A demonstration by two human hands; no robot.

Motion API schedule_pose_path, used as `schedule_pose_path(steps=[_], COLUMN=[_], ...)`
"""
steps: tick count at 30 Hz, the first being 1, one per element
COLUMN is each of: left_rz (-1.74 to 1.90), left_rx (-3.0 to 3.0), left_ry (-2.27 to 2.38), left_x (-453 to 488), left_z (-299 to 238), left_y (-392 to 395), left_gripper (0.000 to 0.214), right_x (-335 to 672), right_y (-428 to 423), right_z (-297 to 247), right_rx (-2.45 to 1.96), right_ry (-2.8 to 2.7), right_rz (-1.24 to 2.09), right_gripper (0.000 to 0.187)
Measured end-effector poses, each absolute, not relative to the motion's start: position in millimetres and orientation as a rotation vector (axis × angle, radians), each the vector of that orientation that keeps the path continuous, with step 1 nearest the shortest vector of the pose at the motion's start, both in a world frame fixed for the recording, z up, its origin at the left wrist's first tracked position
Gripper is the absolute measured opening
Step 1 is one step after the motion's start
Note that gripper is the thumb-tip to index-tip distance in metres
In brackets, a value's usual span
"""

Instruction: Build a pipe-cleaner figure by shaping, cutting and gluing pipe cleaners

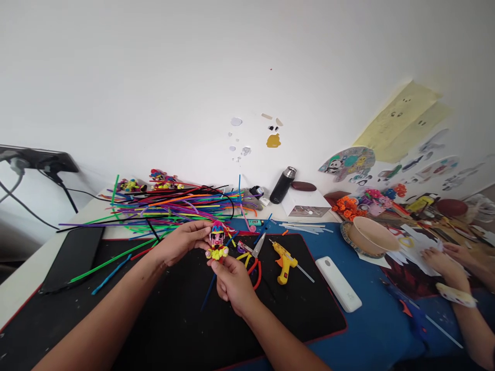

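A small pipe-cleaner doll [217, 242] with a pink and blue head and a yellow frilled body is held upright over the black mat [166, 319]. My left hand [183, 242] pinches it at the side of the head. From below, my right hand [234, 283] grips its lower part, which the fingers mostly hide. Just right of the doll lie scissors [258, 247] with red and yellow handles. A yellow hot glue gun [285, 263] with a glue stick in it rests further right on the mat.
A heap of coloured pipe cleaners [185, 203] lies along the wall, with similar dolls [164, 178] behind. A black phone [73, 255] is at left. To the right are a white power bank [338, 284], a black bottle [283, 185], a bowl [375, 234] and another person's hands [444, 263].
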State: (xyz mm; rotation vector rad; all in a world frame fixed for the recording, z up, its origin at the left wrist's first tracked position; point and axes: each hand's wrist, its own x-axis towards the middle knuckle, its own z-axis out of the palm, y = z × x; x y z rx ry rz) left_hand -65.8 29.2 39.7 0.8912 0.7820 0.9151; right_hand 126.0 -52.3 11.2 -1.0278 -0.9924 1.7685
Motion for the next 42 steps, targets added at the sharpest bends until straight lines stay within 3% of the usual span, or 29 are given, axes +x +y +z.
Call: schedule_pose_path(steps=[15, 28, 42], left_rz=[0.923, 0.910, 0.896], left_rx=[0.959, 0.982, 1.009], left_ry=[0.782, 0.771, 0.755], left_x=[-66, -61, -60], left_z=[45, 55, 65], left_y=[28, 22, 18], left_gripper=[0.050, 0.042, 0.042], right_x=[141, 143, 146], right_y=[-59, -63, -66], right_z=[17, 24, 24], right_rx=[-0.869, -0.875, -0.761], right_ry=[-0.960, -0.932, -0.857], right_rz=[1.910, 1.974, 2.083], right_gripper=[0.058, 0.062, 0.052])
